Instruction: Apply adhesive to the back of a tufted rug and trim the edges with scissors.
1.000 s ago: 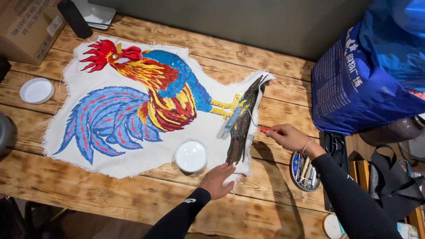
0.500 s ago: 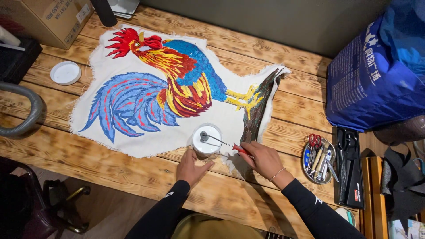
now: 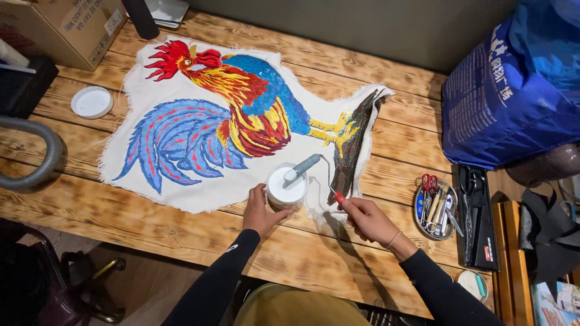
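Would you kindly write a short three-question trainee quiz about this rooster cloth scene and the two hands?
1. True or false: the left hand touches the white tub.
2. What does the right hand hold? A) scissors B) mini paint roller C) pencil
3. Where does the roller's head rest?

Key:
1. True.
2. B, by its red handle.
3. On the open tub, at the lower edge of the rooster cloth on the wooden table.

Scorched plank table [image 3: 181, 235], grey wall [image 3: 362, 27]
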